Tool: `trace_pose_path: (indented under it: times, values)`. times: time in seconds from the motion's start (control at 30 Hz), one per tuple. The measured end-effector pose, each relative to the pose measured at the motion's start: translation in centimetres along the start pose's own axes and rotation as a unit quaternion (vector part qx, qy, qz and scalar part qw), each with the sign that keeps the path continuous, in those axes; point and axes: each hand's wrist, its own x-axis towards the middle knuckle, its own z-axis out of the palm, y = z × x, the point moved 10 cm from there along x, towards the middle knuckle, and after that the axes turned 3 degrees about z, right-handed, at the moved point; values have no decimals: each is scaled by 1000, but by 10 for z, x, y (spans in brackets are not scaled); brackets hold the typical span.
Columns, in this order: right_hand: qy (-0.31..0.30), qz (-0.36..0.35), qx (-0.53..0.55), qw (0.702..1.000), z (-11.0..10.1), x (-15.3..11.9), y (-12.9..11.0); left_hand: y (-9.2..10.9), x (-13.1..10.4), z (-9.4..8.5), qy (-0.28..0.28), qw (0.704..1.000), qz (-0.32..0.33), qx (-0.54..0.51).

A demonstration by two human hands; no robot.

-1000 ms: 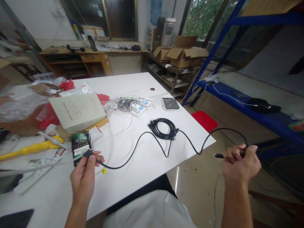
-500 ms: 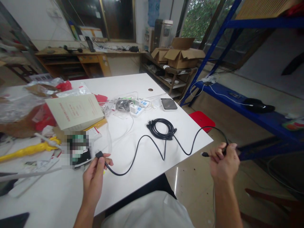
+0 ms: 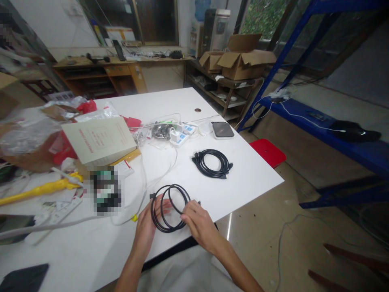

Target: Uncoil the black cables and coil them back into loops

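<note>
A person sits at the near edge of a white table point(image 3: 182, 101), seen from a camera on their head. Both bare hands meet at the table's six o'clock edge. Between them lies a black cable point(image 3: 170, 207), wound into a loose coil of about two loops and resting flat on the tabletop. The left hand point(image 3: 148, 225) lies at the coil's eight o'clock side, fingers curled loosely around the loops from below. The right hand point(image 3: 197, 223) sits at the coil's four o'clock side, fingers half closed and pressing on the strands near a small plug end. Neither hand lifts the coil clear of the table.

The winding looks largely done: the loops are gathered and no long tail trails off. The coil is not tied or fastened, and the loops are still uneven, so tidying or securing appears to remain.

At one o'clock from the hands, well apart, a second coiled cable point(image 3: 212, 163) lies alone. Farther off at twelve o'clock sit a white power strip point(image 3: 179, 137) and a dark phone point(image 3: 222, 129). At ten o'clock lies a cream booklet point(image 3: 99, 140), with a yellow umbrella point(image 3: 39, 190) at nine o'clock.
</note>
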Motion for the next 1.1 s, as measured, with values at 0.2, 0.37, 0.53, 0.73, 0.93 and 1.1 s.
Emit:
trace_pose_path:
  times: [0.2, 0.37, 0.53, 0.73, 0.93, 1.1]
  values:
    - [-41, -99, -164, 981, 45, 2, -3, -2, -1, 28, -26, 988, -68, -133]
    - [-73, -134, -256, 955, 58, 3, 9, 9, -1, 58, -99, 969, -110, -199]
    - [-25, -150, -262, 953, 35, 9, 10, 19, 6, 67, -95, 974, -100, -178]
    - [-46, -138, -290, 946, 28, 15, 27, 19, 28, 78, -107, 989, -39, -99]
    - [-47, -95, -272, 956, 14, 18, 58, 19, 50, 46, -45, 979, 90, 177]
    - [-34, -59, -247, 967, -2, 22, 74, 33, 58, 17, 21, 914, 213, 345]
